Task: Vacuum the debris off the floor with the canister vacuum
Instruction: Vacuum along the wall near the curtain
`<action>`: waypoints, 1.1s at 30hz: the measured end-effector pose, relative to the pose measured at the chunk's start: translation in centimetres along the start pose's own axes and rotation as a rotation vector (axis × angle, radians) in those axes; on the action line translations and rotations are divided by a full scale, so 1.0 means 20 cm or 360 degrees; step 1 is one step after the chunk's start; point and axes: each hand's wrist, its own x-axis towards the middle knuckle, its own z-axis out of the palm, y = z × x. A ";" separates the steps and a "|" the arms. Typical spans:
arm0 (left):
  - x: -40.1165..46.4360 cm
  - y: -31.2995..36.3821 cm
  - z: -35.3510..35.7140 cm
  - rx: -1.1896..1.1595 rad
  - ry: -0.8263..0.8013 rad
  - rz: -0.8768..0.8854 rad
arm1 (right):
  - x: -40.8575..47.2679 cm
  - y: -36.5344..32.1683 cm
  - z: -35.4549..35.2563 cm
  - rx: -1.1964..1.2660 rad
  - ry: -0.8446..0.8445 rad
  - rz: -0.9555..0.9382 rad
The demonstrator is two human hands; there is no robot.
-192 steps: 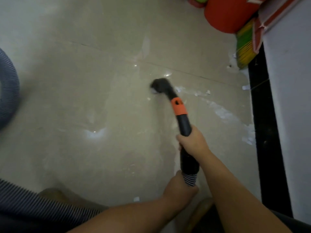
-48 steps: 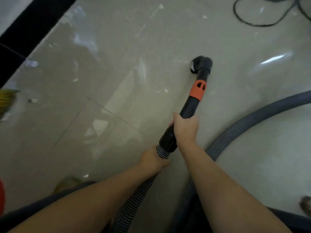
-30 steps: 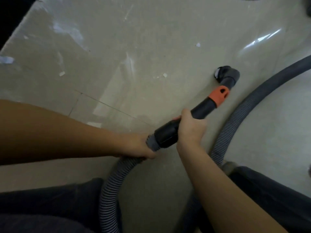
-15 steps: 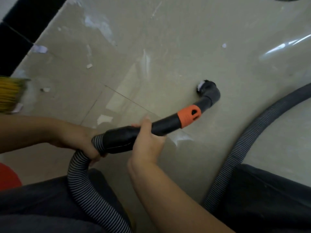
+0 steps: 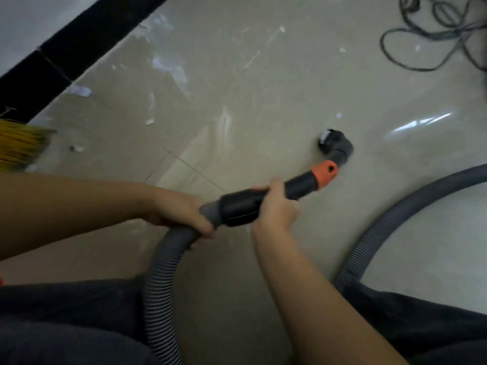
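Vacuum wand [image 5: 274, 197] within both hands' curled fingers [image 5: 274, 188].

A black plastic vacuum wand with an orange collar [image 5: 324, 175] is lying nearly level above the glossy beige tiled floor [image 5: 263, 83], its grey angled nozzle [image 5: 337, 146] pointing down at the tiles. A grey ribbed flexible hose [image 5: 163, 280] is curving down from the wand's rear end. Small white paper scraps [image 5: 79, 90] are lying scattered across the floor, one at the nozzle's mouth.
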 end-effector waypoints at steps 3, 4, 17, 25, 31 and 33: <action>-0.45 0.73 0.35 0.0157 0.0008 0.0209 | 0.24 -0.18 -0.14 0.0151 0.0225 -0.0216; -0.43 0.80 0.39 0.0195 0.0093 0.0242 | 0.31 -0.21 -0.15 0.0167 0.0205 -0.0255; -0.36 0.82 0.49 0.0329 0.0286 0.0224 | 0.42 -0.28 -0.13 -0.0151 -0.0039 -0.0355; 0.03 1.20 0.95 0.0885 0.0338 0.0572 | 0.84 -0.51 -0.70 -0.0102 0.0551 -0.0304; -0.05 1.04 0.88 0.0747 0.0548 0.0505 | 0.74 -0.48 -0.46 -0.0361 -0.0114 -0.0538; -0.04 1.06 0.87 0.0804 0.0571 0.0461 | 0.76 -0.51 -0.42 -0.0430 -0.0268 -0.0552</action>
